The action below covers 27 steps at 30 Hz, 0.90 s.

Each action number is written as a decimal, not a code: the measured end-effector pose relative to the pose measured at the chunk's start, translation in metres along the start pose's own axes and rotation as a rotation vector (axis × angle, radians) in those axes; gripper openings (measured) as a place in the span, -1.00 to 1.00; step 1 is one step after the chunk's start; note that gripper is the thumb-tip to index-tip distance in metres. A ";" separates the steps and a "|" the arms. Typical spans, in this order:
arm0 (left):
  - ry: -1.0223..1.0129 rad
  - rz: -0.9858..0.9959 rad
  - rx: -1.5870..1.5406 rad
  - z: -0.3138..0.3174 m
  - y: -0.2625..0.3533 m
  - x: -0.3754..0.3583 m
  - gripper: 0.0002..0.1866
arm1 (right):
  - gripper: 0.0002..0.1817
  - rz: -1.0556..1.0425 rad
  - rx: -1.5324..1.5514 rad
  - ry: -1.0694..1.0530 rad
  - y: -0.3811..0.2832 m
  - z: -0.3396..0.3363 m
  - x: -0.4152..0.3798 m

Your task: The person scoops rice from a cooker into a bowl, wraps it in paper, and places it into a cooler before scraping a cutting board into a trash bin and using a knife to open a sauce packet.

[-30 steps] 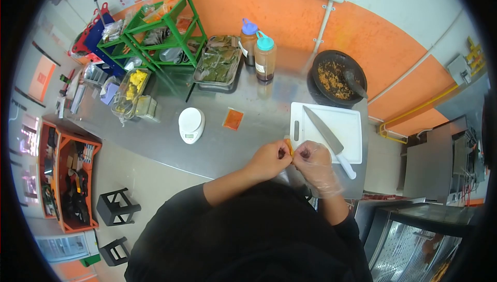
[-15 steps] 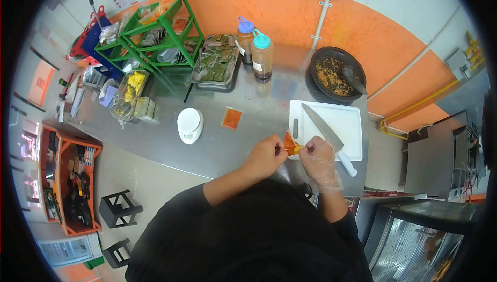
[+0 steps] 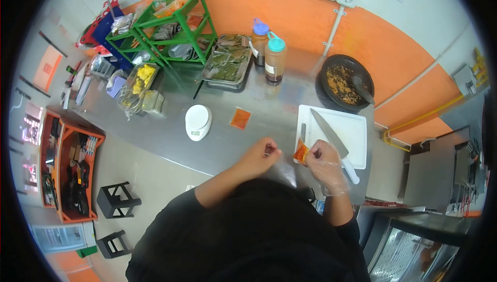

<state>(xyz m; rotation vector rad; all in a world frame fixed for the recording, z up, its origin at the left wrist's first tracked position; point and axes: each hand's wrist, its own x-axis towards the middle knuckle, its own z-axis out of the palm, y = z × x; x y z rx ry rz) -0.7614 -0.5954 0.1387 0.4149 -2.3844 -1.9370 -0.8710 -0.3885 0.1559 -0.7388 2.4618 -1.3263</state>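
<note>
My right hand (image 3: 326, 164), in a clear plastic glove, pinches a small packet with orange-red contents (image 3: 301, 152) at the lower left corner of the white cutting board (image 3: 357, 126). Bare and apart from the packet, my left hand (image 3: 260, 155) has its fingers curled together; whether anything tiny is between them is too small to tell. A second flat orange-red packet (image 3: 240, 118) lies on the steel table, right of the white scale (image 3: 198, 122). The knife (image 3: 331, 134) rests diagonally on the board, its white handle beside my right hand.
Behind the board stands a dark stone mortar (image 3: 336, 100) with a pestle (image 3: 362, 89). Two bottles (image 3: 275, 59), a tray of green leaves (image 3: 226, 63), a green rack (image 3: 181, 37) and a container with yellow pieces (image 3: 142, 79) line the back and left.
My left hand has let go of the packet and moved away to the left. My right hand now holds the packet alone, nearer the board. The whole view has shifted slightly.
</note>
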 end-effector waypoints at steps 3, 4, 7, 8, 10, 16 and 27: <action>0.108 -0.137 0.097 -0.041 0.005 -0.021 -0.68 | -0.83 -0.006 -0.074 0.030 -0.011 -0.003 -0.001; 0.301 0.162 0.228 -0.051 0.007 -0.027 -0.60 | -0.82 -0.079 -0.137 0.058 -0.012 -0.003 -0.001; 0.736 0.689 0.450 -0.090 0.055 -0.064 -0.24 | -0.78 0.076 0.080 -0.059 0.009 0.004 0.004; 0.897 0.909 0.413 -0.099 0.071 -0.072 -0.13 | -0.78 0.090 0.128 -0.073 0.014 0.008 0.006; 1.101 1.317 0.442 -0.112 0.108 -0.098 0.09 | -0.81 0.160 0.178 -0.100 0.009 0.015 0.010; 1.337 1.503 0.381 -0.109 0.152 -0.155 -0.04 | -0.85 0.151 0.222 -0.300 -0.010 0.039 0.031; 1.736 1.481 0.507 -0.161 0.146 -0.222 -0.15 | -0.76 0.036 0.337 -0.737 -0.048 0.129 0.100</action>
